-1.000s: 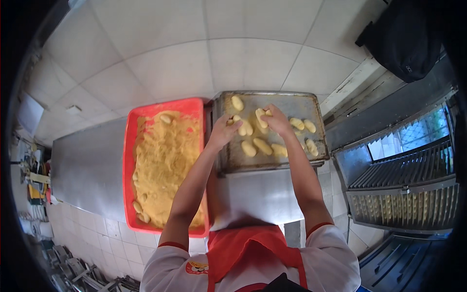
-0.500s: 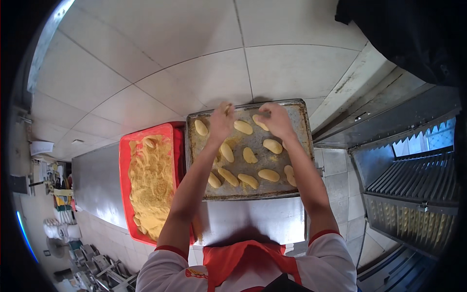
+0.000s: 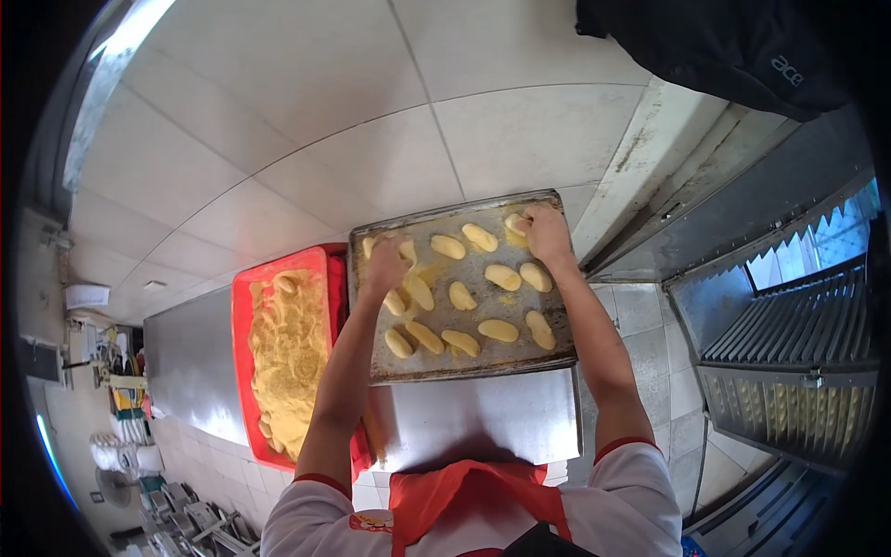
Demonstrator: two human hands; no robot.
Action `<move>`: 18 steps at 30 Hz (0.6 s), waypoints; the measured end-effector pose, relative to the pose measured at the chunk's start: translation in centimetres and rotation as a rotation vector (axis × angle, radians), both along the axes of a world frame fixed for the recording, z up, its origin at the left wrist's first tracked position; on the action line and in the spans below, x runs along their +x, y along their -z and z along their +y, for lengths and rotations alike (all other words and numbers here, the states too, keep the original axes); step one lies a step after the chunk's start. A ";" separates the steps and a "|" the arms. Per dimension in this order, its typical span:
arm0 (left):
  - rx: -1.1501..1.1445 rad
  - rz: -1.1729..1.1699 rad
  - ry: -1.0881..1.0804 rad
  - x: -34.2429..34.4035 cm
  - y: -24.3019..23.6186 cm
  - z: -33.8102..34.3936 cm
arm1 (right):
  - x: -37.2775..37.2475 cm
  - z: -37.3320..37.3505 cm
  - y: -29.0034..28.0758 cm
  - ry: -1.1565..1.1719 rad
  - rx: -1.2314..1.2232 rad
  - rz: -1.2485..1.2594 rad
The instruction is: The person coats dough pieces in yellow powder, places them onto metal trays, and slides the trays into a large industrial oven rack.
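A worn metal baking tray carries several oval pieces of pale yellow dough, dusted with crumbs. At its far right corner, the fingers of my right hand are closed on a dough piece. Over the far left part of the tray, my left hand is slightly blurred, its fingers closed at a dough piece that shows on their right side. Another dough piece peeks out left of that hand. Left of the tray sits a red plastic tub holding yellow crumbs and a few dough pieces.
The tray and tub rest on a steel table against a tiled wall. On the right stands a rack loaded with trays. A dark bag hangs at the upper right. Assorted equipment stands at the lower left.
My left hand has moved left and nearer, down to the tray. My right hand has shifted to the far right corner. More dough pieces show on the tray, and the view has turned slightly.
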State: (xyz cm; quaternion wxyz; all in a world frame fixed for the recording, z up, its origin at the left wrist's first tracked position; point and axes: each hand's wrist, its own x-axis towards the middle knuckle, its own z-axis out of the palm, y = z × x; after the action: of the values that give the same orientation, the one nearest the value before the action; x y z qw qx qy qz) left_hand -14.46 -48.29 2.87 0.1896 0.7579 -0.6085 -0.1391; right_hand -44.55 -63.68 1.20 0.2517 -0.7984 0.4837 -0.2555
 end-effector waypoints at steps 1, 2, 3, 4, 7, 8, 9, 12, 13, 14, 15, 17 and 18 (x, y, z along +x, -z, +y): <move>-0.005 -0.001 -0.004 -0.4 -0.1 0.0 | -0.2 0.2 -0.1 -0.004 -0.005 -0.001; 0.028 0.065 -0.117 -1.5 -0.4 -0.4 | -0.4 0.3 -0.6 0.041 -0.012 0.052; 0.060 0.133 -0.229 -2.2 -1.0 -0.7 | -0.4 0.3 -1.1 0.088 -0.021 0.104; 0.043 0.140 -0.231 -2.6 -1.1 -0.9 | -0.6 0.1 -1.3 0.085 -0.039 0.108; -0.032 -0.012 -0.331 -3.2 -0.5 -0.1 | -0.5 0.5 -1.6 0.099 0.028 0.118; -0.045 -0.036 -0.341 -4.3 -1.5 0.1 | -1.3 1.2 -2.1 0.138 -0.038 0.116; -0.121 -0.066 -0.329 -5.2 -2.5 0.7 | -2.2 1.9 -2.7 0.178 -0.103 0.114; -0.234 -0.048 -0.308 -4.6 -4.2 5.7 | -5.2 5.6 -5.7 0.293 -0.031 0.038; -0.284 0.000 -0.283 -3.7 -4.9 8.1 | -7.0 6.8 -5.0 0.328 -0.085 0.003; -0.262 0.022 -0.306 -2.7 -4.8 10.8 | -9.1 8.1 -3.6 0.364 -0.138 -0.033; -0.239 0.052 -0.320 -2.1 -4.0 13.3 | -11.3 9.6 -2.0 0.403 -0.053 -0.030; -0.169 0.328 -0.481 -2.6 -2.0 18.5 | -14.1 12.0 -0.5 0.467 0.026 -0.009; -0.116 0.397 -0.521 -2.9 -0.9 21.3 | -14.2 13.2 -0.1 0.428 0.080 -0.056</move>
State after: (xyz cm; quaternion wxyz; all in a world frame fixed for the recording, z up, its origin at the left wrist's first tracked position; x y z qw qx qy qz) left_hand -17.39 -26.99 3.79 0.3766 0.8340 -0.3525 -0.1962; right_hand -58.76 -50.48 1.35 0.2366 -0.6594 0.6449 -0.3055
